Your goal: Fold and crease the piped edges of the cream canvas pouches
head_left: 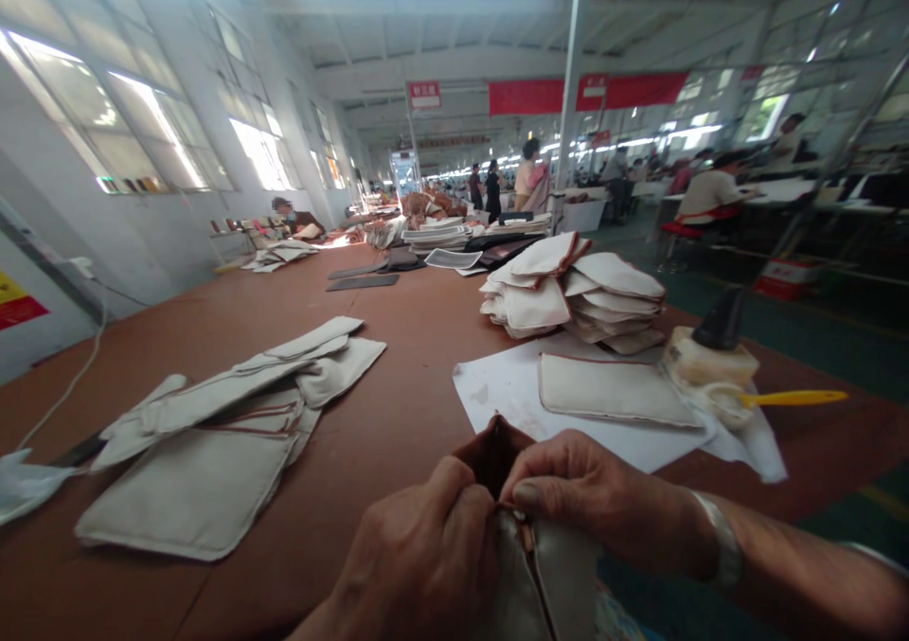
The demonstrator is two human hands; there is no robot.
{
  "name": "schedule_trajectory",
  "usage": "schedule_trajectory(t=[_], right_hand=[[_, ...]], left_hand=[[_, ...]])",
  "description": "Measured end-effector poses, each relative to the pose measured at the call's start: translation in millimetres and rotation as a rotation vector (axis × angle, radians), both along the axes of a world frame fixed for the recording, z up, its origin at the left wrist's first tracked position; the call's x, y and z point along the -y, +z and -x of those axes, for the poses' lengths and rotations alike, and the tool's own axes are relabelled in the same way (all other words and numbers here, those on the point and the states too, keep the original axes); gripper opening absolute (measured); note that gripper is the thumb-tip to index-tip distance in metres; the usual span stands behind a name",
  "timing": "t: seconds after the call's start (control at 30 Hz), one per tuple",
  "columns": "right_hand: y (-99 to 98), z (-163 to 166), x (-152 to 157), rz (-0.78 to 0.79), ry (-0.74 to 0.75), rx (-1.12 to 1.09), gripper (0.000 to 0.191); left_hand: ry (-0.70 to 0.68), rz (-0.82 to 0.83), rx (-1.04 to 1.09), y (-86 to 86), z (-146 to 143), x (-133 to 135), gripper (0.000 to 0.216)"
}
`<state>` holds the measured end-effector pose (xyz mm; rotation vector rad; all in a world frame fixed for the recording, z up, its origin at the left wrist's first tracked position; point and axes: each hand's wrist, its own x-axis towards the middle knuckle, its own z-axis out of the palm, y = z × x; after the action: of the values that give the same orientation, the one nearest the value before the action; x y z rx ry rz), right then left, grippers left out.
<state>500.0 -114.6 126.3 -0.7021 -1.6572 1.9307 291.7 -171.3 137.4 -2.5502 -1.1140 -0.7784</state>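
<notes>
Close to me at the table's front edge, a cream fabric pouch [568, 565] with brown lining and a zipper-like seam down its middle is held between both hands. My left hand [418, 537] is closed on its left side, fingers curled over the edge. With thumb and forefinger, my right hand [603, 494] pinches the pouch's upper edge beside the brown opening. Just beyond lies a flat cream pouch [614, 390] on a white paper sheet [497, 385]. Cream pieces [191, 485] are spread in a loose heap to the left.
Stacked cream pouches [532, 291] stand behind the paper. At right are a glue-like container [714, 357] with a black cone [721, 317] on it and a yellow-handled brush [795, 398]. Dark flat pieces [362, 282] lie farther back on the brown table [418, 357]. Other people work in the background.
</notes>
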Motion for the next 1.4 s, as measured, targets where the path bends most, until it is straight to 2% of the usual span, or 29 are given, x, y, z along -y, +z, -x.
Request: schedule_trajectory(t=[0.13, 0.3, 0.37, 0.47, 0.53, 0.67, 0.73, 0.87, 1.1, 1.2, 1.3, 1.4], right_hand=[[2.4, 2, 2, -0.037, 0.029, 0.022, 0.041], [6.6, -5, 2, -0.343, 0.081, 0.209, 0.040], [7.2, -9, 2, -0.417, 0.076, 0.262, 0.040], [7.5, -10, 2, -0.425, 0.085, 0.217, 0.042], [7.7, -10, 2, -0.428, 0.084, 0.190, 0.043], [9.8, -7, 3, -0.429, 0.069, 0.184, 0.044], [11.1, -6, 4, -0.406, 0.080, 0.166, 0.046], [11.0, -6, 3, -0.380, 0.076, 0.172, 0.046], [6.5, -2, 2, -0.263, 0.081, 0.183, 0.044], [5.4, 0, 6, -0.378, 0.117, 0.220, 0.038], [2.5, -2, 11, -0.545, 0.104, 0.307, 0.031], [-0.1, -5, 12, -0.509, 0.066, 0.294, 0.034]], left_hand=[[0.023, -0.020, -0.046, -3.1, -5, 0, 0.021], [0.052, -0.120, 0.025, -6.1, 1, -1, 0.015], [0.072, -0.128, 0.054, -9.2, 6, 0, 0.013], [-0.031, -0.190, 0.108, -11.5, 11, 1, 0.009], [-0.072, -0.198, 0.103, -9.4, 12, 0, 0.015], [-0.085, -0.050, 0.077, -3.3, 8, -4, 0.015], [-0.105, 0.005, 0.087, -2.8, 6, -6, 0.023], [-0.087, 0.055, 0.047, -4.1, 5, -4, 0.031], [-0.013, 0.017, -0.177, -7.9, -1, 2, 0.016], [0.073, -0.050, -0.192, -13.8, -2, 1, 0.013], [0.168, -0.027, -0.054, -15.3, 3, -3, 0.015], [0.011, 0.236, 0.199, -6.7, 11, -8, 0.019]])
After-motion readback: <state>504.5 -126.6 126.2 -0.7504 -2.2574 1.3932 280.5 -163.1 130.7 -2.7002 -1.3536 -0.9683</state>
